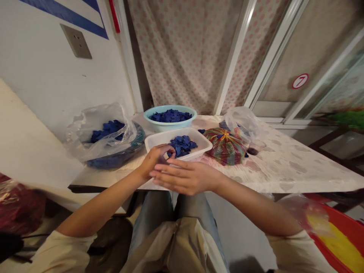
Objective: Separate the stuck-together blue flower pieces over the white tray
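My left hand (158, 159) is over the near left rim of a white plastic tray (204, 142), its fingers curled into a ring. Whatever it may hold is hidden. My right hand (189, 176) lies across in front of it, fingers stretched out side by side, their tips by the left wrist and palm. Inside the tray is a loose heap of dark blue petal-like pieces (183, 146), just beyond both hands. Behind it stands a light blue basin (170, 125) with more blue pieces.
On the left, a clear plastic bag (82, 140) of blue pieces sits in a bowl. A knotted striped bag (224, 148) and a small clear cup (257, 147) stand to the right on the patterned tablecloth (295, 167). A red tub (345, 231) with yellow contents is low at right.
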`<state>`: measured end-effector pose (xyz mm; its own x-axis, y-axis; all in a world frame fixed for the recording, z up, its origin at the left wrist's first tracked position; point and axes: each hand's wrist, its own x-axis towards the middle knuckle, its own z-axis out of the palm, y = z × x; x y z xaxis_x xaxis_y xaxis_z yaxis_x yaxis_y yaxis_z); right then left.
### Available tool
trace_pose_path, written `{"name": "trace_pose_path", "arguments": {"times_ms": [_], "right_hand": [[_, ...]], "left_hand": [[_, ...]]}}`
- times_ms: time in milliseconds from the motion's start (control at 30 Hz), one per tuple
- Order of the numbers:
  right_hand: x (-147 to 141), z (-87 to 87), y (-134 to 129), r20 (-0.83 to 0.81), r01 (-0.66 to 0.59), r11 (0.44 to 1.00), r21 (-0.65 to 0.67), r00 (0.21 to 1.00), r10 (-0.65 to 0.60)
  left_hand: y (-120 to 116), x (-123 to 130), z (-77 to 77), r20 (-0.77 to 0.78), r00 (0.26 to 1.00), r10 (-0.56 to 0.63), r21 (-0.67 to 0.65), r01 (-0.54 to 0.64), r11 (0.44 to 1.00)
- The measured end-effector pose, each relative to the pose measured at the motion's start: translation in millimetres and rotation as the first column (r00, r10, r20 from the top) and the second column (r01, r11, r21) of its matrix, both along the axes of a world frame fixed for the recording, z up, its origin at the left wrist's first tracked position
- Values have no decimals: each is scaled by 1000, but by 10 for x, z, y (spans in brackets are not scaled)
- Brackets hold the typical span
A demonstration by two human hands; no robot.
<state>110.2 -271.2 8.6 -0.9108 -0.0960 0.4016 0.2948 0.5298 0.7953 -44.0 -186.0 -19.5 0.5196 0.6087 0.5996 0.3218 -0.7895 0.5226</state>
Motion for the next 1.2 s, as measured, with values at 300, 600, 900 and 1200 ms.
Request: {"name": "trace_pose_path", "arguments": {"times_ms": [300,600,900,1200], "right_hand": [[115,-299,21,-57,124,951,-282,988,-146],[178,-337,120,-522,-65,906,-418,833,-181],[57,-203,547,-756,-524,548,-652,509,-413],[607,-175,1494,-654,-313,576,-755,314,-688]], "left_hand": [[-344,-25,377,790,403,463,-614,507,605],[-326,-12,94,461,884,74,-165,4,986],[-47,-3,75,307,951,33,65,-56,996],[465,64,83,305,945,116,-241,-42,970]]}}
